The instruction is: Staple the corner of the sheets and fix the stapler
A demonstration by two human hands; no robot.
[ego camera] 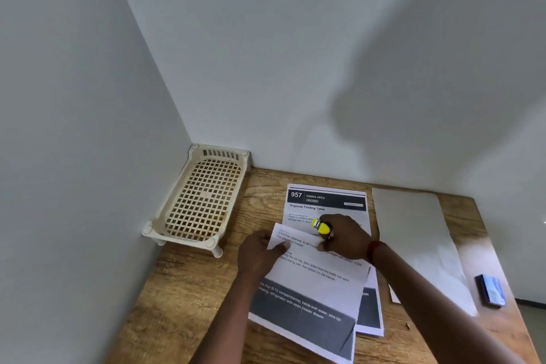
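Under the left hand (256,257), whose fingers pinch its corner, the folded printed sheet (313,281) looks light, limp, and best held near an edge. The right hand (345,238) is curled around a small yellow stapler (322,227), likely rigid and easy to grip, just above the sheet's fold.

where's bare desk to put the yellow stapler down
Bare wood lies left of the printed sheets, in front of the cream tray. The right is crowded: a blank sheet and a blue object.
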